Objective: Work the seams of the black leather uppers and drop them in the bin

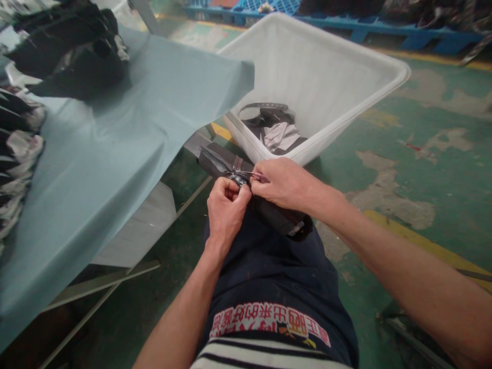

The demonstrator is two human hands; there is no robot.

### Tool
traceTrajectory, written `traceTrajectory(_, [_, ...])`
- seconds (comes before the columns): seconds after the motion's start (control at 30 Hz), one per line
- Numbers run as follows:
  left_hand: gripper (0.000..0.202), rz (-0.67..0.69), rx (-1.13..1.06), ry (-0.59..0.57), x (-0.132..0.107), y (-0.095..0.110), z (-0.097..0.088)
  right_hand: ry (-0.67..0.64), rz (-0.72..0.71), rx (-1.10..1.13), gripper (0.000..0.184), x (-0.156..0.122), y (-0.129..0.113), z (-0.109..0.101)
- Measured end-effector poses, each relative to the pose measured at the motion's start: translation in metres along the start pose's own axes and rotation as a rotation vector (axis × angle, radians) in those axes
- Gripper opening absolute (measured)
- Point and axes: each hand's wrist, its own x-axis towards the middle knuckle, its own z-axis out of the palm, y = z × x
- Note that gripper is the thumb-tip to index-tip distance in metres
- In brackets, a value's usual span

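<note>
Across my lap lies a black, leathery piece (279, 218), with a brown strap or band (238, 163) near its middle. My left hand (229, 202) is closed, thumb and fingers pinching a shiny dark part of this piece. My right hand (279, 182) is closed round a thin metal tool (249, 174) with a pinkish handle end. The tool's slim tip points left and meets the black piece just above my left fingertips. The exact kind of tool cannot be made out, and my right fingers hide part of it.
Ahead stands a large white bin (326, 66) with black pieces and crumpled paper (282, 136) inside. On the left, a table under a blue-grey cover (146, 118) bears stacked black pieces (73, 51). Blue pallets (253, 7) lie at the back, on the green floor (442, 174).
</note>
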Motion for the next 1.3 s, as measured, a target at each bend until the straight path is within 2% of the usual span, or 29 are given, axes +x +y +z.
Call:
traceTrajectory(0.23, [0.020,0.047,-0.139,0.010,-0.006,-0.010,0.006,0.084,-0.020,0.049,0.027,-0.005,0.007,0.007])
traceTrajectory(0.43, [0.022,0.058,-0.160,0.019,-0.007,-0.013,0.008,0.067,-0.031,0.060,0.020,-0.003,0.007,0.006])
traceTrajectory(0.67, [0.022,0.023,-0.132,0.039,-0.007,-0.011,0.008,0.052,0.086,-0.071,0.015,0.004,-0.008,0.003])
traceTrajectory(0.8, [0.022,0.034,-0.156,0.039,-0.008,-0.011,0.009,0.016,0.084,0.102,0.024,0.002,-0.002,0.001])
traceTrajectory(0.93, [0.023,0.042,-0.178,0.037,-0.010,-0.013,0.009,0.134,0.091,0.236,0.025,-0.019,0.006,0.003])
traceTrajectory(1.0, [0.022,0.042,-0.186,0.039,-0.010,-0.015,0.010,0.148,0.129,0.204,0.026,-0.033,0.003,0.004])
traceTrajectory(1.1, [0.022,0.044,-0.190,0.049,-0.010,-0.018,0.012,0.094,0.216,0.065,0.024,-0.048,-0.005,0.004])
traceTrajectory(1.3, [0.023,0.061,-0.208,0.061,-0.012,-0.023,0.016,0.037,0.234,-0.134,0.022,-0.046,-0.016,0.004])
